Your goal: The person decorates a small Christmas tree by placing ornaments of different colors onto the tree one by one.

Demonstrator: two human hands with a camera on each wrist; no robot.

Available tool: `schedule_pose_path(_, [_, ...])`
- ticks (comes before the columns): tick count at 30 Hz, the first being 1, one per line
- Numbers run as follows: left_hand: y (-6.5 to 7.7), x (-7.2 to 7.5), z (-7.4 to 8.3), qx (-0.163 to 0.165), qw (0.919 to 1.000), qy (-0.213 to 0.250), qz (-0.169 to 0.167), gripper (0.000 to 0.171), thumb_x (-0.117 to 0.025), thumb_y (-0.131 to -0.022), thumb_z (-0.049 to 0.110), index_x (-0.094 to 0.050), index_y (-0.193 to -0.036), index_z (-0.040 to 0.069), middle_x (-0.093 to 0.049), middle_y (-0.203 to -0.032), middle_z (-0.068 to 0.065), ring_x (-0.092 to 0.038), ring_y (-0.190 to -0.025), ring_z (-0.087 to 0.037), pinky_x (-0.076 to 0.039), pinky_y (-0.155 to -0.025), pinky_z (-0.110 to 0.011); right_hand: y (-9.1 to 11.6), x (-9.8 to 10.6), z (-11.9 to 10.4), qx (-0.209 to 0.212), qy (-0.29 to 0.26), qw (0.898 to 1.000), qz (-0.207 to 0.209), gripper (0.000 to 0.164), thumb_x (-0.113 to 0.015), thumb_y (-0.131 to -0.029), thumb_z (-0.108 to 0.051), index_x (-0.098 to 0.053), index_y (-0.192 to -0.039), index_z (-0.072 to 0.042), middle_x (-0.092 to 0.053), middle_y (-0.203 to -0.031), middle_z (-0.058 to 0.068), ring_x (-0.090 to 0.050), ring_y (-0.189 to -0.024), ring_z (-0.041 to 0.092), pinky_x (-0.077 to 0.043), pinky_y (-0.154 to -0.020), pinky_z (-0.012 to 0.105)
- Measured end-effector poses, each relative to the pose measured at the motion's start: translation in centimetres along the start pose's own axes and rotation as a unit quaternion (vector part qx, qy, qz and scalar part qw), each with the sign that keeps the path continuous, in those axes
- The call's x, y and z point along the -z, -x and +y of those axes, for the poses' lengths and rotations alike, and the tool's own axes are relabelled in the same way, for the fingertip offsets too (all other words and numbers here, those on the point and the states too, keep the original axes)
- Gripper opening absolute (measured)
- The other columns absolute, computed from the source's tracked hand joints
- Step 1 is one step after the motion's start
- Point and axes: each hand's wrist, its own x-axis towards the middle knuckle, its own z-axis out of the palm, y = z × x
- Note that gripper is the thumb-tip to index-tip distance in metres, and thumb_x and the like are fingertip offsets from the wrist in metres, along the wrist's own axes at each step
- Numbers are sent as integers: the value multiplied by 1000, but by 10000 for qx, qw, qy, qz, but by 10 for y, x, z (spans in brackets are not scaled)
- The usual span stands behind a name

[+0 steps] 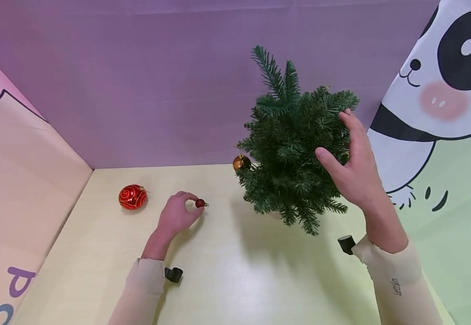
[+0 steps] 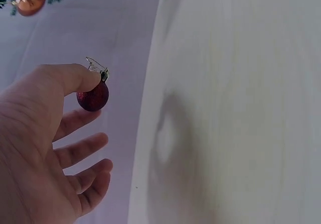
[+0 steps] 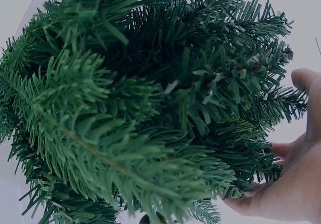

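Note:
My left hand (image 1: 177, 214) pinches a small dark red Christmas bauble (image 2: 94, 97) between thumb and index finger, its metal cap and wire hook sticking out. In the left wrist view the other fingers are loosely bent, and the bauble is held above the table. A small green artificial Christmas tree (image 1: 292, 153) stands to the right. Beside its right side is my right hand (image 1: 355, 169), thumb and fingers spread apart; in the right wrist view its fingertips reach the branch tips. A copper-gold bauble (image 1: 241, 163) hangs on the tree's left side. The tree's base is mostly hidden.
A larger red bauble (image 1: 132, 197) with gold swirls lies on the pale table (image 1: 219, 271), left of my left hand. A purple cloth backdrop (image 1: 138, 90) rises behind the table, and a panda print (image 1: 442, 81) covers the right side.

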Motion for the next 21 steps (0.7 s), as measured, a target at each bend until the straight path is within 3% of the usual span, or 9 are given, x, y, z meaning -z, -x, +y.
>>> schedule_pose_path(7, [13, 5, 11, -151, 9993, 326, 90, 30, -73, -84, 30, -69, -106, 10, -62, -115, -8, -55, -114, -32, -43, -95, -49, 0, -1, 2, -50, 40, 10000, 55, 73, -61, -94, -37, -24, -154, -18, -12, -160, -5, -10, -145, 14, -14, -112, 56])
schedule_pose_path(21, [40, 9, 31, -478, 9954, 797, 223, 24, -75, -82, 25, -69, -102, 12, -63, -107, -2, -58, -109, -32, -42, -95, -47, -1, -4, 6, 279, 3, 9991, 316, 71, -59, -94, -41, -30, -152, -15, -19, -159, -1, -13, -144, 12, -15, -113, 52])
